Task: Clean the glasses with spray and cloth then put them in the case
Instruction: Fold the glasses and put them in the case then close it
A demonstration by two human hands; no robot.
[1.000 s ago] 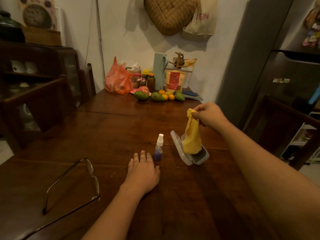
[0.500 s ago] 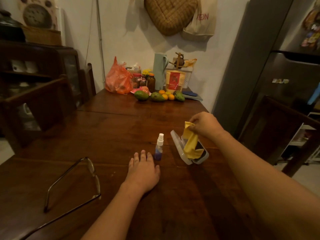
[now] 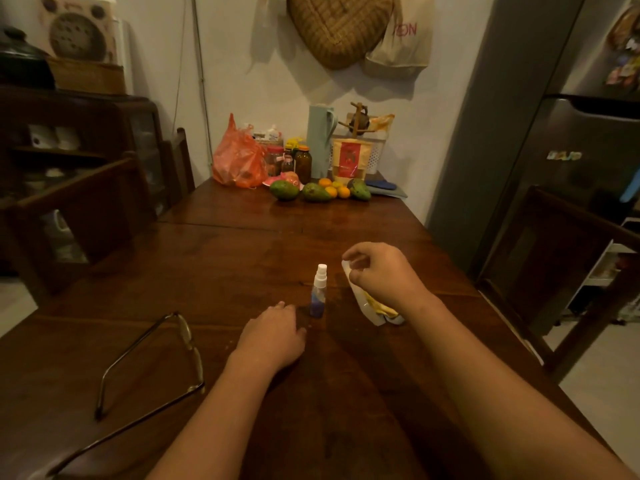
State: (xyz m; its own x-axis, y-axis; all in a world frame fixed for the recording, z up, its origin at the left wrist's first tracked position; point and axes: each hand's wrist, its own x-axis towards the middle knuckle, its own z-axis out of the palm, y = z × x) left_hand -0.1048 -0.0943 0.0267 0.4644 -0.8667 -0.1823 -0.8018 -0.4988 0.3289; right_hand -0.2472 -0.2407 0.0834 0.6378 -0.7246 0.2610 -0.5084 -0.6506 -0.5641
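Thin-framed glasses [image 3: 188, 337] lie unfolded on the dark wooden table [image 3: 346, 393] at the left. A small spray bottle [image 3: 318, 292] with a white top stands upright in the middle. Just right of it lies the open white case [image 3: 365, 308] with the yellow cloth [image 3: 381, 307] bunched inside. My right hand [image 3: 381, 275] hovers over the case, fingers curled near the lid's far end. I cannot see whether they pinch the cloth or the lid. My left hand [image 3: 273, 337] rests palm down on the table, just short of the bottle.
Fruit [image 3: 313, 192], jars, a green jug [image 3: 320, 140] and an orange bag [image 3: 239, 161] crowd the far end of the table. Chairs stand at the left [image 3: 86, 209] and right [image 3: 561, 258] sides. A fridge [image 3: 571, 150] is beyond the right chair.
My right hand lowered the hanging yellow cloth into the case and shifted left over the lid. My left hand stayed put, its fingers now slightly bent.
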